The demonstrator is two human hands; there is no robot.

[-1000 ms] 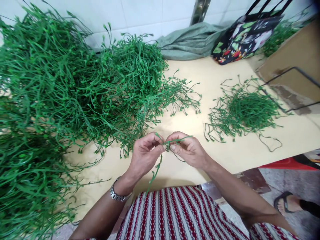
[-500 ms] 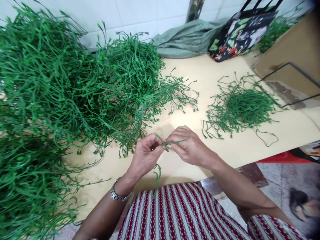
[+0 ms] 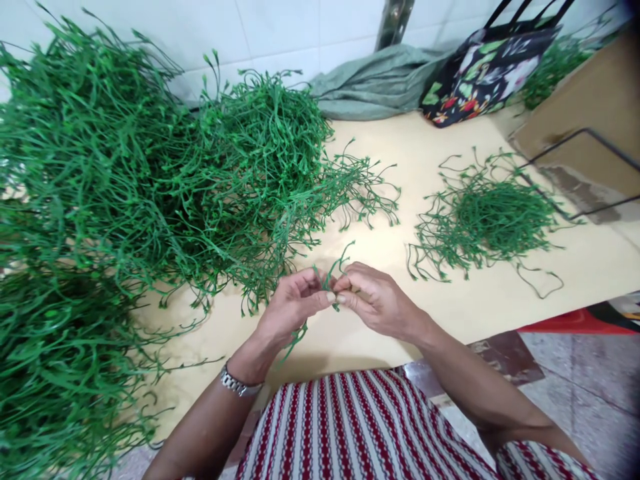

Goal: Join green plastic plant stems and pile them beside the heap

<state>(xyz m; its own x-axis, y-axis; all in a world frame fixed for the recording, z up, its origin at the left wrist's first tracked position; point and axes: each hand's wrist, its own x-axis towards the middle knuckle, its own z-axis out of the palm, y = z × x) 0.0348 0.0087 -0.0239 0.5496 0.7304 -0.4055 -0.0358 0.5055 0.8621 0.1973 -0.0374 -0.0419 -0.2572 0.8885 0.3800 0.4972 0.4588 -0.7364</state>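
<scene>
My left hand [image 3: 293,303] and my right hand [image 3: 377,300] meet above the table, fingertips pinched close together. Between them is a thin green plastic stem [image 3: 344,257] of an artificial plant, its free end pointing up and away from me. My left hand is closed on green stems too; another piece [image 3: 296,339] hangs below that palm. Exactly where the stems join is hidden by the fingers. A big heap of similar green stems [image 3: 125,160] lies to the left, reaching close to my left hand. A smaller pile [image 3: 500,217] rests beyond my right hand.
The pale yellow table top [image 3: 370,253] runs along a white tiled wall [image 3: 280,33]. At the back are a grey-green cloth [image 3: 375,83] and a black floral bag [image 3: 490,73]. A cardboard piece [image 3: 585,133] and a black wire frame [image 3: 555,143] stand at the right.
The stem between my hands has swung from lying across my right fingers to pointing up and away. The piece hanging under my left hand has shifted left. The view has moved slightly.
</scene>
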